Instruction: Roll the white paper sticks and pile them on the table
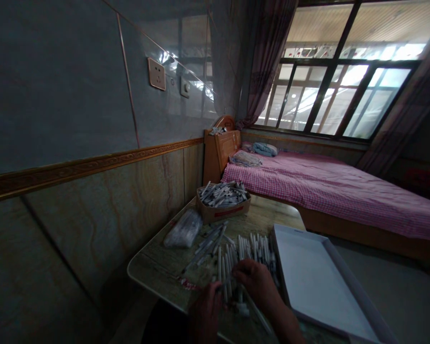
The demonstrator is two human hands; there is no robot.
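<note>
My left hand (207, 303) is at the near edge of the table, its fingers closed on one end of a slim pen (226, 281). My right hand (253, 279) pinches the pen's other end; dim light and the fingers hide most of it. Under and beyond both hands lie white pens (224, 263) side by side on the tabletop. More upright-looking rows of pens (256, 246) spread behind my right hand. A loose bunch of pens (211, 242) lies to the left, pointing various ways.
At the table's (157, 267) back stands a cardboard box (224, 213) heaped with pens. A clear plastic bag (184, 229) lies left of it. A shallow white tray (318, 277) is on the right. Beyond are a bed (329, 186) and, left, a tiled wall (146, 191).
</note>
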